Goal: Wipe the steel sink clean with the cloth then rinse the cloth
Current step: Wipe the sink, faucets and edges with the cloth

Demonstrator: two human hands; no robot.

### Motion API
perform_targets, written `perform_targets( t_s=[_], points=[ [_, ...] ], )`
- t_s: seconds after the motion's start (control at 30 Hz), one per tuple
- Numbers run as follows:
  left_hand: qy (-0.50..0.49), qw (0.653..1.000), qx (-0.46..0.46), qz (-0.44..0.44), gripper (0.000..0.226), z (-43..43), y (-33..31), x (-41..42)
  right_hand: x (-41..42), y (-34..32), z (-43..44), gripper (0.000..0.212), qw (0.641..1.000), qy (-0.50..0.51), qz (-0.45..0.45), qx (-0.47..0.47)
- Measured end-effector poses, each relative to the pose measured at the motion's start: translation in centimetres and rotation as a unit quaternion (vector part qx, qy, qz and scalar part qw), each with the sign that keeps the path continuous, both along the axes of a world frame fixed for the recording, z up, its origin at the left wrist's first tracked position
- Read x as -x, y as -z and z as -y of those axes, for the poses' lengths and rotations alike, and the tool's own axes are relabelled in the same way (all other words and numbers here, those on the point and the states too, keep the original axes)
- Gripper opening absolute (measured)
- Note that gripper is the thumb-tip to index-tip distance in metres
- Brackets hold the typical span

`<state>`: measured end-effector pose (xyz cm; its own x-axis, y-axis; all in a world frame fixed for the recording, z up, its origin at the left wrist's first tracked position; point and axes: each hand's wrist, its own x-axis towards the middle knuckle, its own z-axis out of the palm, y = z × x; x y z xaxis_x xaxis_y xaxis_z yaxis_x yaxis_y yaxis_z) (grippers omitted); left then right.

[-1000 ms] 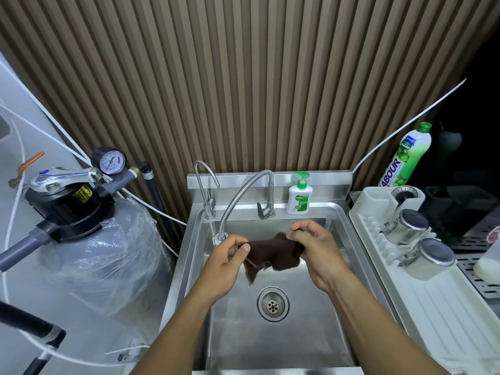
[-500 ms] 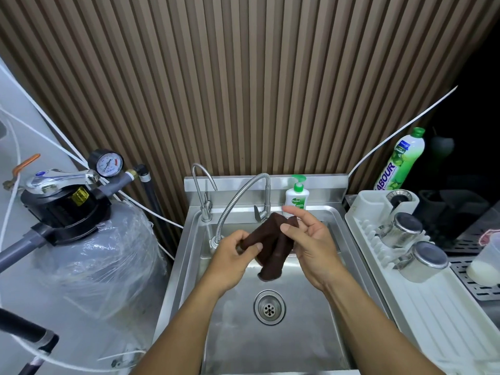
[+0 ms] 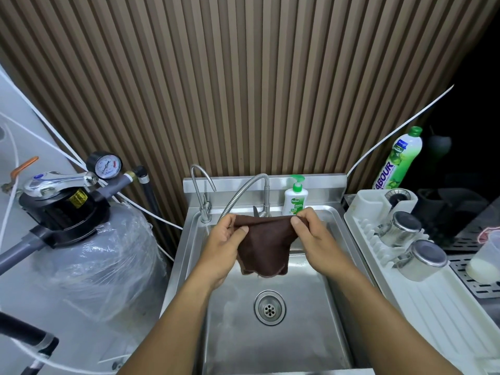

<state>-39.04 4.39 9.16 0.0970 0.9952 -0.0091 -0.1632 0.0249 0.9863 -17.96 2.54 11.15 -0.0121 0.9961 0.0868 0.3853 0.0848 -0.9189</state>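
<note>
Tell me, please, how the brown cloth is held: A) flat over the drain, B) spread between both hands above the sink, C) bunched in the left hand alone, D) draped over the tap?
B: the left hand and right hand each pinch a top corner of the cloth, which hangs spread above the sink.

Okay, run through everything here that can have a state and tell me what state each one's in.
Brown cloth: spread open, held up, hanging free.
Left hand: pinches the cloth's left top corner.
Right hand: pinches its right top corner.
Steel sink: drain unplugged, no pooled water.
Flexible tap: no water running.
Dettol pump bottle: upright, on the sink's back ledge.
Dish liquid bottle: upright, capped.
</note>
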Motion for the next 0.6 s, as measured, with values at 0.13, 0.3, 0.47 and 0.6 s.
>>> perform_targets(
  t_s=[0.13, 0.3, 0.47, 0.6],
  points=[
    [-0.014, 1.000, 0.014, 0.019, 0.017, 0.2, 0.4, -1.4, 1.6, 2.0, -0.4, 0.023, 0.971, 0.062, -0.216, 0.080],
    [-0.033, 0.993, 0.101, 0.043, 0.020, 1.0, 2.9, -1.5, 2.3, 4.9, 0.1, 0.047, 0.863, 0.028, -0.448, 0.234],
    [-0.047, 0.976, 0.212, 0.020, 0.020, 2.5, 6.2, -0.5, 2.9, 7.2, 1.1, 0.035, 0.841, 0.028, -0.430, 0.326],
    [-0.081, 0.964, 0.246, -0.059, 0.021, 2.3, 7.1, 1.1, 3.0, 8.1, 1.0, 0.031, 0.825, 0.057, -0.434, 0.357]
  ],
)
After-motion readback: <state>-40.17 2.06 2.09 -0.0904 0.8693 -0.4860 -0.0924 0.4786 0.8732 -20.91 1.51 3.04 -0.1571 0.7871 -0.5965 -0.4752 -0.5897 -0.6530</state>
